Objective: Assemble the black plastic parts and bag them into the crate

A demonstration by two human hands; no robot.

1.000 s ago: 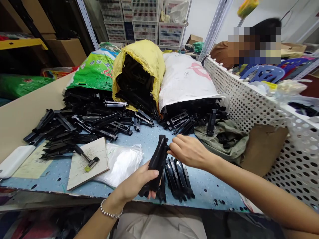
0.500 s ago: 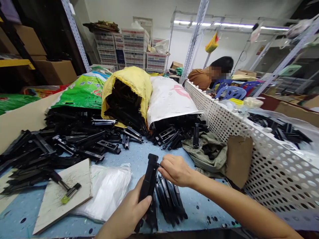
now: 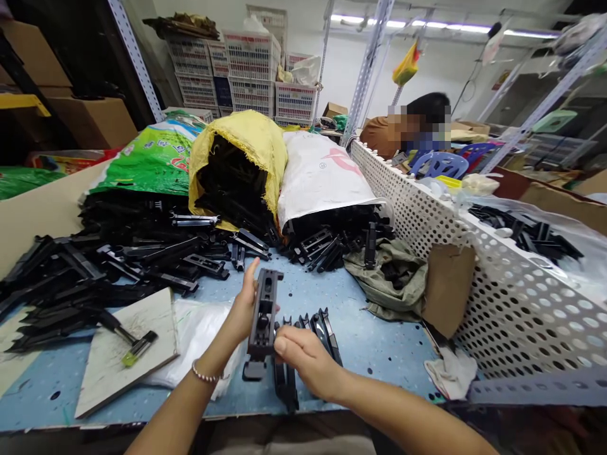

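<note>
A long black plastic part (image 3: 262, 316) is held up in front of me, tilted, with its hollow, slotted side facing me. My left hand (image 3: 245, 303) is closed around its upper left side, the thumb pointing up and the other fingers mostly hidden behind it. My right hand (image 3: 306, 360) grips the lower right edge, thumb in front and fingers curled. Whether it also holds a small piece cannot be seen. Just behind and below the right hand, several similar black parts (image 3: 327, 332) lie side by side on the blue tabletop (image 3: 379, 373).
A heap of black parts (image 3: 71, 278) spreads from the green sack (image 3: 147, 161), yellow sack (image 3: 270, 145) and white sack (image 3: 322, 177). A hammer-like tool (image 3: 137, 347) lies on a board (image 3: 104, 385) beside clear plastic bags (image 3: 199, 322). A perforated white barrier (image 3: 512, 309) borders the right; a person (image 3: 384, 136) sits beyond.
The black part has been turned over, its hollow side now toward me. My left hand moved up to its top left; my right hand dropped from its upper end to its lower right edge.
</note>
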